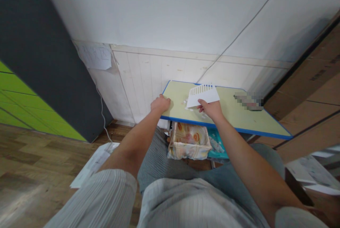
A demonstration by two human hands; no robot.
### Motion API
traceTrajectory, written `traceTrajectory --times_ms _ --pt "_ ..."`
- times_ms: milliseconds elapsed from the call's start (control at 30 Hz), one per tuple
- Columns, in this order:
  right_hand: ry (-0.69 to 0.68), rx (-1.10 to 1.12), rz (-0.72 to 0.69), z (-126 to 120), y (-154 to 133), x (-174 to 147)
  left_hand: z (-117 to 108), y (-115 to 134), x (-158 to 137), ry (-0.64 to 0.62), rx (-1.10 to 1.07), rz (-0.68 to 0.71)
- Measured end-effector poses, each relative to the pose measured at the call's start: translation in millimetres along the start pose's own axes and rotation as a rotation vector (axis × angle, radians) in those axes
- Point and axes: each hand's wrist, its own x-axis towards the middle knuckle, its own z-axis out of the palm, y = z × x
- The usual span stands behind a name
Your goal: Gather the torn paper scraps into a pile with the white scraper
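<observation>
A white sheet of paper (204, 95) with a row of slots cut along its far side is pinched in my right hand (211, 109). The sheet is held tilted over a pale yellow-green tabletop with a blue edge (228, 123). Small white paper scraps (185, 102) lie on the tabletop beside and below the sheet. My left hand (160, 104) rests at the table's left edge with its fingers curled in. Whatever those fingers may hold is hidden.
Under the table sits a fabric-lined basket (190, 150) beside a teal container (217, 146) with white pieces in it. A blurred-out object (249, 101) lies at the tabletop's right. Cardboard boxes (305, 93) stand at right; papers (92, 162) lie on the floor at left.
</observation>
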Motion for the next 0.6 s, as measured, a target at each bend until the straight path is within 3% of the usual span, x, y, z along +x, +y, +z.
traceTrajectory --times_ms 200,500,600 --pt "0.025 -0.052 0.031 -9 4 1 -1 1 -1 -0.005 -0.009 -0.005" --pt "0.093 -0.107 0.065 -66 -2 -7 2 1 0 0.004 -0.022 -0.006" --pt "0.133 -0.104 0.059 -59 -5 2 1 1 0 0.004 -0.021 -0.008"
